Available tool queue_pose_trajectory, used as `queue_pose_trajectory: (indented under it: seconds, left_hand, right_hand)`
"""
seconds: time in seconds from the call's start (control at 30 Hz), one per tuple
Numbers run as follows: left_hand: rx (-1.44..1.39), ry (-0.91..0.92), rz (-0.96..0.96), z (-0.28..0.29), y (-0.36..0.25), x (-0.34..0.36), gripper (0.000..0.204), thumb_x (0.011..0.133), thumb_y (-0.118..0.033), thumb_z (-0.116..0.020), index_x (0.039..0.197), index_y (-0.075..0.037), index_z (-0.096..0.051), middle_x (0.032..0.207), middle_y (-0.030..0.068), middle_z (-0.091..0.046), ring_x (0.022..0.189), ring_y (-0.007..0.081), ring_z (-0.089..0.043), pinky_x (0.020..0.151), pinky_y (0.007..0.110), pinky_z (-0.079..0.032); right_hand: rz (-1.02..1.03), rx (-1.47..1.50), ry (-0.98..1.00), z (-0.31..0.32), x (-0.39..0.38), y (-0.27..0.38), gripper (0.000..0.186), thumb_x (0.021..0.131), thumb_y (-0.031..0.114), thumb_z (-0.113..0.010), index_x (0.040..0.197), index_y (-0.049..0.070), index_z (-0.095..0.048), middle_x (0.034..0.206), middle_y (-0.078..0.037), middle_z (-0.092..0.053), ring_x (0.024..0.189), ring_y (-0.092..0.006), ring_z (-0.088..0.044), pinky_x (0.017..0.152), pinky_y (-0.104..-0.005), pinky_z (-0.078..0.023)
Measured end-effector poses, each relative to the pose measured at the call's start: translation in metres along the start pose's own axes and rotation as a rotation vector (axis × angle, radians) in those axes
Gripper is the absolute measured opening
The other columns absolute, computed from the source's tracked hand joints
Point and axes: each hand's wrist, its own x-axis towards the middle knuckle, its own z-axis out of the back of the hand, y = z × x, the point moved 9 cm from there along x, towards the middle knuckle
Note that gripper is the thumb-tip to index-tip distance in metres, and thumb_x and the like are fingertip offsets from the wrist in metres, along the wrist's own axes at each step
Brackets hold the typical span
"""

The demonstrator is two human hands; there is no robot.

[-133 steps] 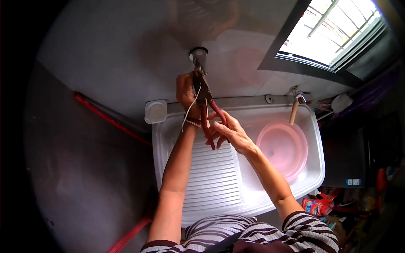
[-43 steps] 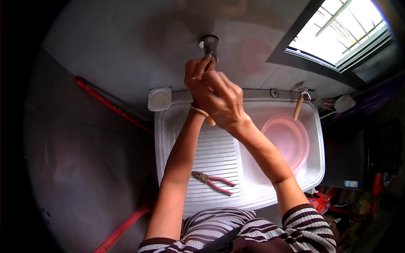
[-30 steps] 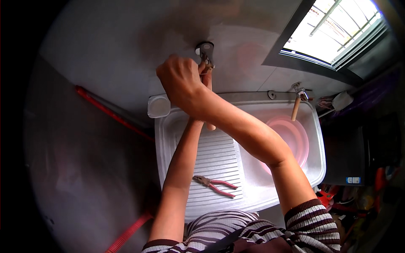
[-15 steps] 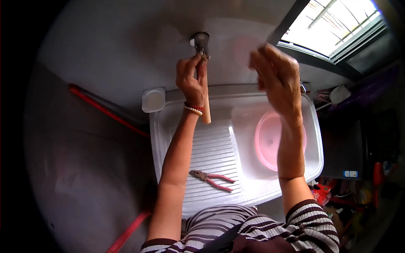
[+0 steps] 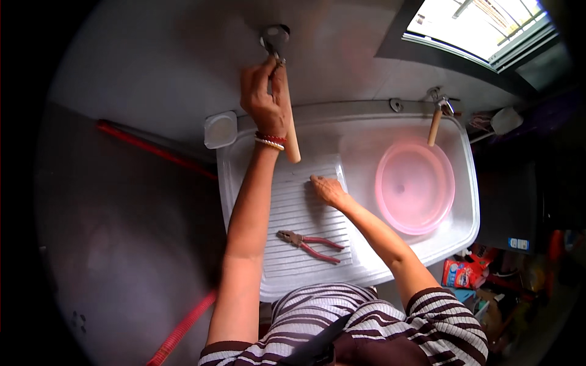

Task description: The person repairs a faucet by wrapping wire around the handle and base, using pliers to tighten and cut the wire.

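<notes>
My left hand (image 5: 265, 100) is raised to the wall, its fingers pinched at the lower end of a metal tap (image 5: 278, 36). A beige tube (image 5: 290, 137) hangs down beside that palm; its top is partly hidden by the fingers. Lower down, my right hand (image 5: 330, 191) reaches to the ribbed washboard (image 5: 293, 210) of a pale sink, fingertips drawn together at its surface. Whatever they hold, if anything, is too small to make out. Closer to me, pliers (image 5: 299, 240) with red handles lie on the ribs, jaws pointing left.
A pink basin (image 5: 381, 204) stands in the sink's right bowl. Above it is a second tap (image 5: 447, 108) with a beige tube (image 5: 434, 128). A white container (image 5: 220, 130) sits at the far left corner. A red hose (image 5: 183, 326) runs at left; packets (image 5: 461, 274) crowd the right.
My right hand has come down from its raised place at the right onto the washboard. My left hand stays at the tap. The view has shifted slightly.
</notes>
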Motion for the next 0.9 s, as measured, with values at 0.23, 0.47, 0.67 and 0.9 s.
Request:
queue_pose_trajectory:
  seconds: [0.23,0.47,0.67,0.9]
  left_hand:
    - [-0.037,-0.013,0.013,0.008,0.005,-0.001,0.017,0.081,-0.004,-0.061,0.098,-0.004,-0.066,0.087,0.0065,-0.058,0.077,0.021,-0.058,0.065,0.03,-0.047]
    - [-0.063,0.038,0.041,0.001,0.007,-0.001,0.014,0.082,-0.005,-0.062,0.096,-0.002,-0.064,0.081,0.0069,-0.056,0.074,0.0213,-0.054,0.066,0.033,-0.046]
    - [-0.072,0.01,0.002,0.001,0.005,0.0,0.016,0.082,-0.004,-0.063,0.098,-0.002,-0.064,0.083,0.0068,-0.055,0.071,0.0173,-0.056,0.062,0.028,-0.047]
    - [-0.042,-0.003,-0.041,0.004,0.003,-0.001,0.013,0.082,-0.004,-0.063,0.095,-0.003,-0.064,0.083,0.0065,-0.056,0.07,0.0174,-0.056,0.06,0.028,-0.046]
  right_hand:
    - [0.178,0.406,-0.611,0.26,0.001,0.046,0.014,0.082,0.02,-0.063,0.085,0.007,-0.061,0.059,-0.01,-0.056,0.053,-0.0197,-0.058,0.047,-0.0316,-0.045]
    - [0.298,0.18,-0.773,0.413,0.003,0.142,0.021,0.081,0.021,-0.064,0.091,0.004,-0.059,0.064,-0.012,-0.06,0.061,-0.0276,-0.061,0.054,-0.0341,-0.047]
    - [0.546,0.433,-0.563,0.419,0.012,0.139,0.022,0.077,0.012,-0.069,0.096,0.005,-0.062,0.074,-0.008,-0.064,0.072,-0.0188,-0.066,0.066,-0.0323,-0.052]
    - [0.673,0.259,-0.42,0.415,0.035,0.148,0.031,0.07,0.008,-0.075,0.099,0.005,-0.063,0.077,-0.003,-0.065,0.074,-0.0137,-0.065,0.066,-0.0263,-0.053]
